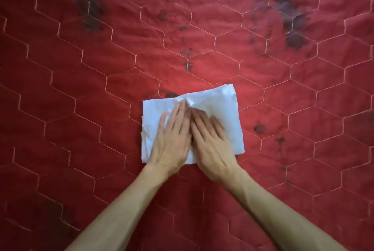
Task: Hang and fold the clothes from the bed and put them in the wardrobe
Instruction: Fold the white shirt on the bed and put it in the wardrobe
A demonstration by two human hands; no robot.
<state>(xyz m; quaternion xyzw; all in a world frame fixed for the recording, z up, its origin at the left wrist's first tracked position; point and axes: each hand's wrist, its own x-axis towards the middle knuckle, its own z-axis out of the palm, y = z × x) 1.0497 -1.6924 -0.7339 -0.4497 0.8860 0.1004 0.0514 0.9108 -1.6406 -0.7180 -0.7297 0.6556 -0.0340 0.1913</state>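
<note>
A white garment (220,105), folded into a small rectangle, lies on the red quilted bedspread (81,80) near the middle of the view. My left hand (172,139) presses flat on its left half with the fingers straight. My right hand (210,141) lies flat beside it on the middle of the cloth, slightly blurred. The two hands touch side by side. The near edge of the garment is hidden under my palms.
The red bedspread with hexagon stitching and dark flower prints (291,17) fills the whole view. No other garment, hanger or wardrobe is in sight.
</note>
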